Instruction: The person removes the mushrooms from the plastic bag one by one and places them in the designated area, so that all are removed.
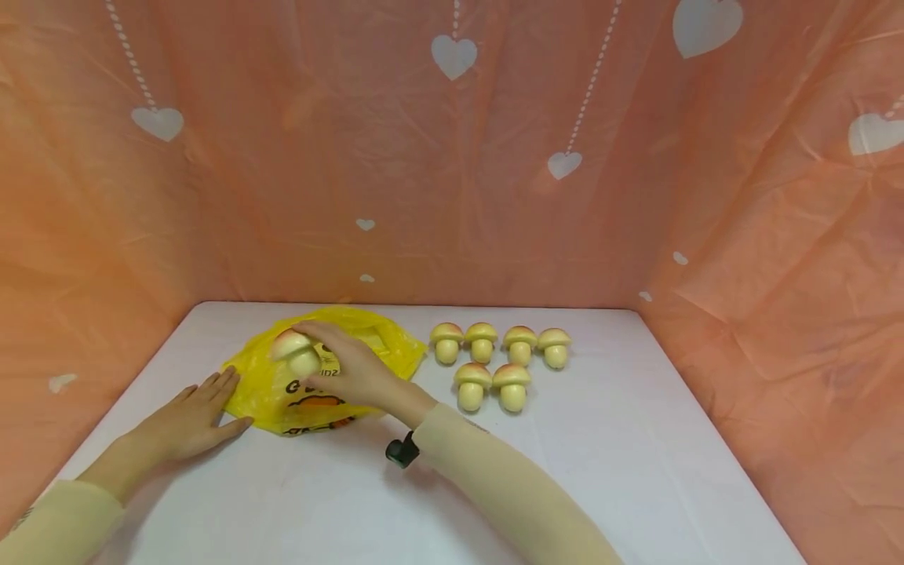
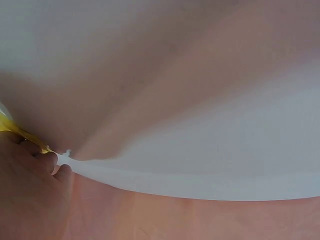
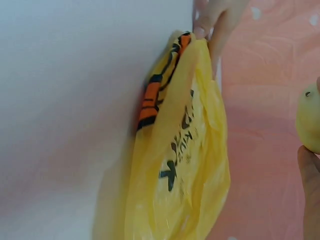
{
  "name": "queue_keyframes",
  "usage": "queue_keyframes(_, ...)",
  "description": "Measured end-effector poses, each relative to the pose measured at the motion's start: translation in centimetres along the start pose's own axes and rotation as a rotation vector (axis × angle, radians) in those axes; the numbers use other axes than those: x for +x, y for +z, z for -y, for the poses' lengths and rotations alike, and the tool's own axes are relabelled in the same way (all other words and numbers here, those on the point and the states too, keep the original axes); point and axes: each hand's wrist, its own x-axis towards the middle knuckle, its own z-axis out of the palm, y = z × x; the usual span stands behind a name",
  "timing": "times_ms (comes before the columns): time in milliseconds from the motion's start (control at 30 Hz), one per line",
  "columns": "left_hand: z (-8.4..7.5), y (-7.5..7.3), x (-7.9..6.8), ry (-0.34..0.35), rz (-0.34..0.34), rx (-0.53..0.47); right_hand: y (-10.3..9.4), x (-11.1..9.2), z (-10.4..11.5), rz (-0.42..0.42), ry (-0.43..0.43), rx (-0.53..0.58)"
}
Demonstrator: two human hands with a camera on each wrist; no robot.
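Observation:
A pale yellow toy mushroom [image 1: 300, 359] with a reddish cap is held between the thumb and fingers of my right hand [image 1: 356, 370]. That hand is over the yellow plastic bag [image 1: 264, 396], which lies on the table with dark lettering and an orange print. In the right wrist view, part of the mushroom [image 3: 310, 122] shows at the right edge beside the fingers. My left hand [image 1: 185, 424] rests at the bag's left edge, fingers extended and touching it. The left wrist view catches its fingers [image 2: 47, 159] beside a sliver of yellow plastic.
Several matching toy mushrooms stand to the right of the bag in two rows, a back row [image 1: 482, 349] and a shorter front row [image 1: 471, 396]. The white table [image 1: 614, 471] has orange cloth walls [image 1: 452, 196] with white hearts at its back and sides.

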Motion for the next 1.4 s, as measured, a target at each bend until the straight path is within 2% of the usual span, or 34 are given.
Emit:
queue_keyframes(300, 0.2, -0.1, 0.3, 0.005, -0.005, 0.002, -2.4, -2.3, -0.3, -0.121, -0.029, 0.069)
queue_keyframes(500, 0.4, -0.2, 0.5, -0.002, -0.009, -0.015, -3.8, -3.8, -0.8, -0.222, -0.097, 0.118)
queue_keyframes(633, 0.3, -0.2, 0.6, -0.009, -0.009, -0.024, -4.7, -4.9, -1.0, -0.272, -0.110, 0.133)
queue_keyframes(1167, -0.5, 0.4, 0.2, -0.002, -0.037, -0.067, -8.6, -10.2, -2.1, -0.444, -0.107, 0.133)
queue_keyframes(1400, -0.3, 0.5, -0.1, -0.006, -0.028, -0.076, -10.5, -13.0, -2.9, -0.518, -0.023, 0.128)
